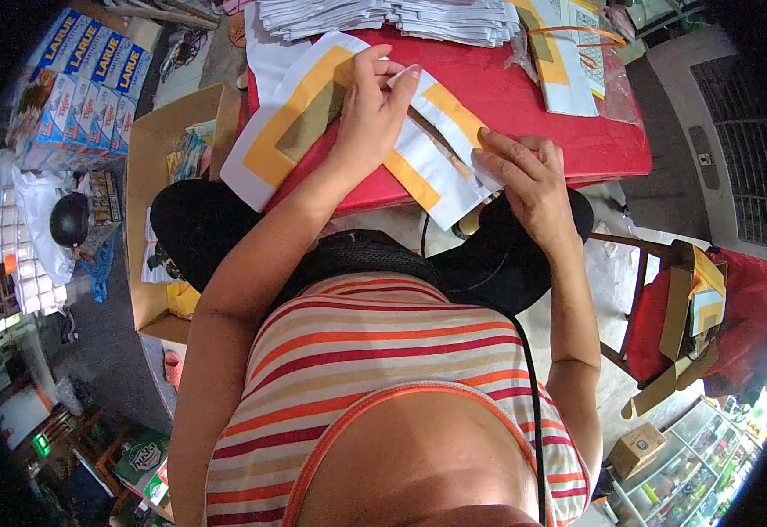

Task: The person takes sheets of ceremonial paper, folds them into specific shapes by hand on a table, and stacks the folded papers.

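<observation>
Both hands hold a white paper piece with yellow bands (418,180) at the near edge of the red-covered table (489,83). My left hand (372,119) is closed on its upper left part, thumb and fingers bent round the paper. My right hand (525,180) pinches its right side with the thumb and fingers. A long slit or fold gap runs between the two yellow-banded parts. Left of my left hand lies another white sheet with a yellow frame and a brownish centre (265,145), partly hidden by the hand.
Stacks of folded white papers (392,19) stand at the table's far edge. Banded printed papers (568,61) lie at the far right. An open cardboard box (142,228) is at the left, and a chair with another box (675,329) at the right.
</observation>
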A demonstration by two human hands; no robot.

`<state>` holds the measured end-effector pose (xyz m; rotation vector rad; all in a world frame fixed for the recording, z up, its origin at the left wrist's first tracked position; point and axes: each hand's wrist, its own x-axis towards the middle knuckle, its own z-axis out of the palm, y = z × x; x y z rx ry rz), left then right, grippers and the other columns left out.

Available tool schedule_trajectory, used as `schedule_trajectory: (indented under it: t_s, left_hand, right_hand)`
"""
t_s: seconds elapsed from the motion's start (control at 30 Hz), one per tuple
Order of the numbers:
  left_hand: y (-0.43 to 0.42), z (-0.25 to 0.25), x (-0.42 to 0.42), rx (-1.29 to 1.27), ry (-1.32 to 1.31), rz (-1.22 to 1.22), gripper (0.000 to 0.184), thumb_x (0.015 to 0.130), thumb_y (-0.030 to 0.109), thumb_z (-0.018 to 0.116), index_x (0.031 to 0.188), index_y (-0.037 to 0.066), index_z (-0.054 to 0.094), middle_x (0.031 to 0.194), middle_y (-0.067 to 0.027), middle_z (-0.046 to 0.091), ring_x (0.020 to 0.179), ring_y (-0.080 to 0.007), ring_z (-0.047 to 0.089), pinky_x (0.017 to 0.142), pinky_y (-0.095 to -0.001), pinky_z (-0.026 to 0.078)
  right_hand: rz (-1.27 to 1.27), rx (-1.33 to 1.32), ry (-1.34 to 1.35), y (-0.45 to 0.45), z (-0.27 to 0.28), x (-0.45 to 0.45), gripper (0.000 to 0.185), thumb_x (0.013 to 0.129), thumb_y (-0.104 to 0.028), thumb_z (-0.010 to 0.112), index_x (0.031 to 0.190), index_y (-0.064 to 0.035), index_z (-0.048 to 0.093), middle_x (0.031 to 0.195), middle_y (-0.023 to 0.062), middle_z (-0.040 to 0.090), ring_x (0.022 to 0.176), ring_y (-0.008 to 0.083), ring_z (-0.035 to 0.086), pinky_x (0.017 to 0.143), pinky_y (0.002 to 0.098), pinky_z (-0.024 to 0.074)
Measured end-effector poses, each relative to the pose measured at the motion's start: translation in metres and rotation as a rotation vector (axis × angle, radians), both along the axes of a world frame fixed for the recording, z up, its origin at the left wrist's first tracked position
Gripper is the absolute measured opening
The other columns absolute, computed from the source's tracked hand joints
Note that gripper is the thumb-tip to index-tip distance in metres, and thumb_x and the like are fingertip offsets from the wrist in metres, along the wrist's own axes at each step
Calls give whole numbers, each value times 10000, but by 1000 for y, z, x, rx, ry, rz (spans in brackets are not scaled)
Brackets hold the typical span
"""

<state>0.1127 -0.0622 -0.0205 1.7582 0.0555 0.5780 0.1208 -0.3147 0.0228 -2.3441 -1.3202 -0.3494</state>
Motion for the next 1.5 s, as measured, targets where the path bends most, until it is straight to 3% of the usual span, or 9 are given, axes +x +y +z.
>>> schedule_trajectory:
  t_s: [0.17,0.33,0.47,0.57,0.73,0.93,1.2,1.4,1.5]
  left_hand:
    - [0,6,-4,288,44,23,390,908,18,651,1278,33,530,1158,-144,548,1016,-225,600,799,-303,546]
    - [-9,7,-8,486,-66,79,354,840,-61,616,1173,57,637,1171,-153,537,1082,-336,560,926,-383,496]
    - [-13,3,-6,466,-24,31,359,810,-90,593,1132,45,678,1212,-167,532,1122,-357,536,982,-433,449]
    - [-14,0,-5,728,-70,76,378,777,-106,586,1100,44,713,1291,-177,529,1161,-364,510,1017,-425,418]
    - [-19,17,-13,1060,-42,95,273,826,86,633,1074,15,721,1412,-170,520,1231,-363,499,1069,-468,341]
    - [-19,10,-11,1021,-59,3,403,919,329,623,1116,-22,657,1329,-219,589,1260,-336,533,1052,-487,338]
    - [-20,13,-10,1042,-4,-13,424,906,344,638,1134,-13,624,1363,-245,552,1287,-362,497,1051,-494,338]
    - [-20,10,-10,1057,-4,2,430,911,322,620,1219,22,620,1375,-244,541,1283,-366,492,1052,-496,337]
    - [-20,8,-10,1051,-9,7,447,920,314,607,1284,55,612,1383,-244,534,1287,-368,489,1060,-498,334]
  right_hand:
    - [44,-5,-26,5,1,-3,444,733,-40,683,1170,-118,711,1345,43,637,1222,256,580,999,413,432]
    - [62,-35,24,3,-2,-5,443,747,-41,680,1184,-111,705,1357,59,631,1321,238,543,1069,434,406]
    - [78,-72,7,1,-6,-4,469,752,-23,669,1213,-107,688,1375,67,616,1330,243,536,1100,447,389]
    - [83,-92,13,0,-7,-4,490,753,-12,663,1233,-107,675,1386,72,607,1335,249,532,1109,458,380]
    - [85,-147,33,-3,-3,-7,495,783,-18,660,1269,-114,654,1401,81,592,1344,249,523,1118,474,368]
    - [78,-131,77,-11,4,-17,431,866,-201,708,1280,-105,639,1400,105,583,1305,262,545,1064,449,394]
    - [57,-234,60,-4,10,-10,481,713,-235,818,1112,-83,597,1454,119,502,1095,296,536,930,430,430]
    - [99,-465,17,23,21,9,590,595,-182,851,1083,-95,529,1473,148,489,1075,304,525,921,424,431]
    - [94,-330,-36,17,13,6,565,609,-164,837,1095,-98,558,1470,144,499,1095,311,523,928,425,430]
